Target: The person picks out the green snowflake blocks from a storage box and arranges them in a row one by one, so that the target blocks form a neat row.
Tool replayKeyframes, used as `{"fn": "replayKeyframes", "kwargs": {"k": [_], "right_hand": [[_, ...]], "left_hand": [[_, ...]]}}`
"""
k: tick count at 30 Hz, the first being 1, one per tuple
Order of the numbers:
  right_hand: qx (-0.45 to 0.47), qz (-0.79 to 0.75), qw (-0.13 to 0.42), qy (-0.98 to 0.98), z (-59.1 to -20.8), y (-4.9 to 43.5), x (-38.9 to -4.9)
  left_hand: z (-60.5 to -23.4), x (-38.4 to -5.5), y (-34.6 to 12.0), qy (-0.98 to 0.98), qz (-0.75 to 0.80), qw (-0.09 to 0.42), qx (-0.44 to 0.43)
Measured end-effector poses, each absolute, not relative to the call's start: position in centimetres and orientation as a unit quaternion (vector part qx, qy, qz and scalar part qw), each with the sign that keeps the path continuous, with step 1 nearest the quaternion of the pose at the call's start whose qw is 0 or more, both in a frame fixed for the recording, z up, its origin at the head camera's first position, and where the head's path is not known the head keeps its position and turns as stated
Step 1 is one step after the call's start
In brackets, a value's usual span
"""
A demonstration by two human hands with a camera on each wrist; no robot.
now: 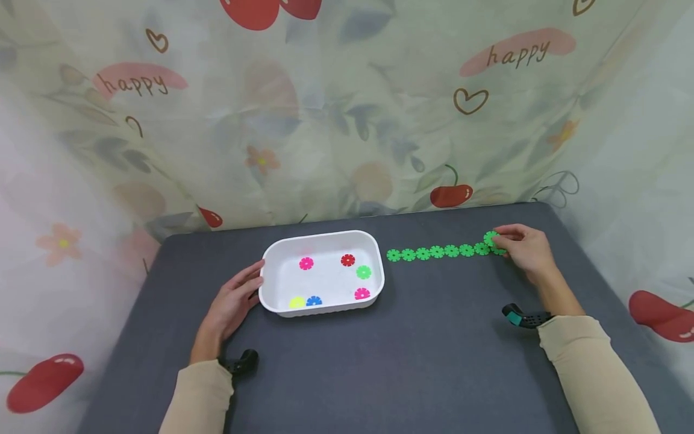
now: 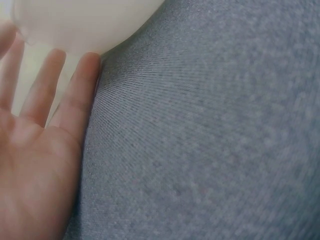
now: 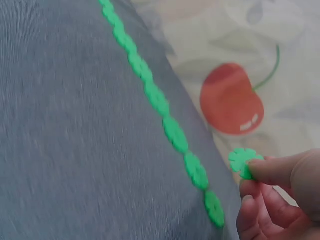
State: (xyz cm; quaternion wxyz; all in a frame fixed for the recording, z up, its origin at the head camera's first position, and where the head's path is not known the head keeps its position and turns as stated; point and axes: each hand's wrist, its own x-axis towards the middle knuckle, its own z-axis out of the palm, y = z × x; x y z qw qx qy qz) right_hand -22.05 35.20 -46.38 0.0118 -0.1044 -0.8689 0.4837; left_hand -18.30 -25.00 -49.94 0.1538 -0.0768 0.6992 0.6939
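Note:
My right hand (image 1: 525,250) pinches a green snowflake disc (image 3: 242,161) between thumb and fingers, just above the far right end of a row of green snowflake discs (image 1: 437,252). In the right wrist view that row (image 3: 174,134) lies flat on the table, its discs edge to edge, and the held disc is apart from it. My left hand (image 1: 232,306) rests its fairly straight fingertips (image 2: 89,64) against the left side of a white plastic tray (image 1: 320,310). The left wrist view shows the fingers at the tray's wall (image 2: 90,25); the thumb is partly cut off.
Loose discs lie in the tray: a red one (image 1: 348,260), a light green one (image 1: 363,272), a blue one (image 1: 314,301), a yellow one (image 1: 297,302) and pink ones (image 1: 306,263). The dark grey table (image 1: 390,374) meets a printed curtain (image 1: 336,120) at the back.

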Motion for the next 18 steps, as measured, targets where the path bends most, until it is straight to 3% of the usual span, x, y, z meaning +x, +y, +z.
{"fn": "replayKeyframes", "kwargs": {"k": [18], "right_hand": [[-0.177, 0.359, 0.021, -0.916, -47.7, 38.7, -21.9]], "left_hand": [[-49.8, -18.2, -25.1, 0.702, 0.69, 0.158, -0.079]]}}
